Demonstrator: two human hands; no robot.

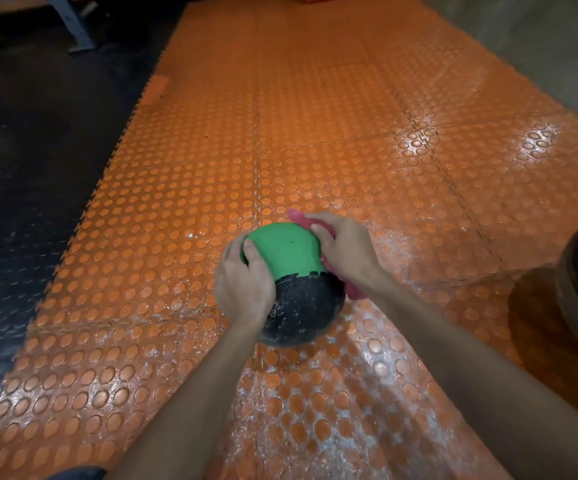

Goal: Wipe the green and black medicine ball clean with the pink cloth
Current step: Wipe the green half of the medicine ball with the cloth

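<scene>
Two-handed, left hand (242,289) fingers curled round medicine ball (289,252); right hand (346,252) fingers clamped on pink cloth (351,289)

Glossy orange studded floor mat (315,140) beside dark rubber flooring (31,168).

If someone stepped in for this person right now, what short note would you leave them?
Left hand: grips the medicine ball on its left side, steadying it on the orange mat.
Right hand: holds the pink cloth against the ball's right side.
Done: the green half looks clean.
Left: the black half shows pale specks; wipe it.
</scene>
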